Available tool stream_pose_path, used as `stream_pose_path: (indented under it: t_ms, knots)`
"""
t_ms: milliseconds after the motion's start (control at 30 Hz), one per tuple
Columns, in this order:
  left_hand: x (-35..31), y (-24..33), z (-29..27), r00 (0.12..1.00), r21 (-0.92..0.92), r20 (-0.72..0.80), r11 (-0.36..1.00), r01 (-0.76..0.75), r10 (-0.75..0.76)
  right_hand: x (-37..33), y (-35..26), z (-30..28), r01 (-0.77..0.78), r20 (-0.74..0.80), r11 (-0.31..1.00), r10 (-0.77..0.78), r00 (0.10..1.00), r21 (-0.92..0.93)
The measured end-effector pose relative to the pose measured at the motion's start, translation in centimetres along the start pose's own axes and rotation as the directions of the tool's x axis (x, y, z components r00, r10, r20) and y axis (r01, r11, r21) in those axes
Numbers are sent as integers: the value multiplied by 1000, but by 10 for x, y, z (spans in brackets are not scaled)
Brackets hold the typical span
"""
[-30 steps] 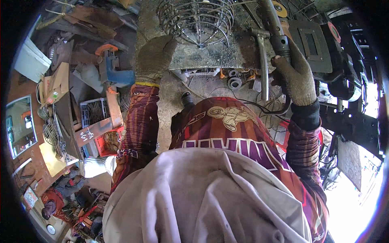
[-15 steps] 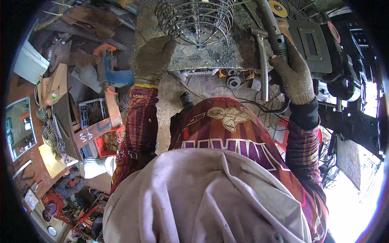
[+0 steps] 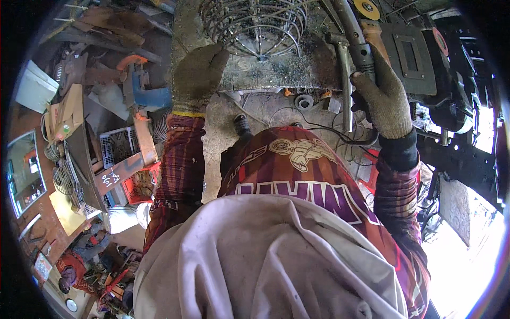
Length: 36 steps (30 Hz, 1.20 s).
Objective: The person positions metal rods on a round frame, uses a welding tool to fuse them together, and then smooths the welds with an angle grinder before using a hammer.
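See bench [image 3: 249, 81] and left hand [image 3: 200, 74] slightly further left than before. Cannot tell its grip, beside wire cage [image 3: 258, 55]. Gripping tube tool [image 3: 362, 49] by bench's right side with right hand [image 3: 387, 103]; hold steady.

- Gloved grips: 2; left grip [image 3: 201, 72] at desk's [image 3: 265, 80] near left corner, right grip [image 3: 387, 101] by near right corner
- Wire cage [image 3: 258, 26]: 1, toward near edge
- Holed tube [image 3: 353, 32]: 1, in right grip
- T-shaped bar [image 3: 343, 80]: 1, near right corner
- Crates beyond left edge: 2; grey crate [image 3: 109, 150], red crate [image 3: 129, 191]
- Yellow disc [image 3: 364, 8]: 1
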State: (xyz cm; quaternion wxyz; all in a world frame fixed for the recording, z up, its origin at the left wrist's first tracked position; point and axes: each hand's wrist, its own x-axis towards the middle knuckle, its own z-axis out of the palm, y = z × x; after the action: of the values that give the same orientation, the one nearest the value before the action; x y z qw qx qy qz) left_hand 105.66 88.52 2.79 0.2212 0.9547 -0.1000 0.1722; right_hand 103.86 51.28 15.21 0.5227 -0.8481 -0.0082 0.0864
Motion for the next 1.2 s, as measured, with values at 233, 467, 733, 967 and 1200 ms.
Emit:
stream_pose_path:
  t_ms: [233,467,733,967,1200]
  knots:
    - [3,7,-3,999,-69,-41,998,-2,-1,2,4,0,16,-17,999,-17,1000,-32]
    - [2,2,-1,998,5,-27,998,-58,58,1,-1,0,-1,2,998,1,1000,-67]
    - [-1,-2,0,999,49,15,998,-32,32,-1,3,2,-5,-2,999,5,1000,41]
    - [2,8,-5,999,-15,27,999,44,-44,-1,5,-1,34,-13,996,-35,999,-78]
    - [0,5,-5,1000,-35,0,999,-29,29,-2,1,1,-21,-13,995,20,1000,-96]
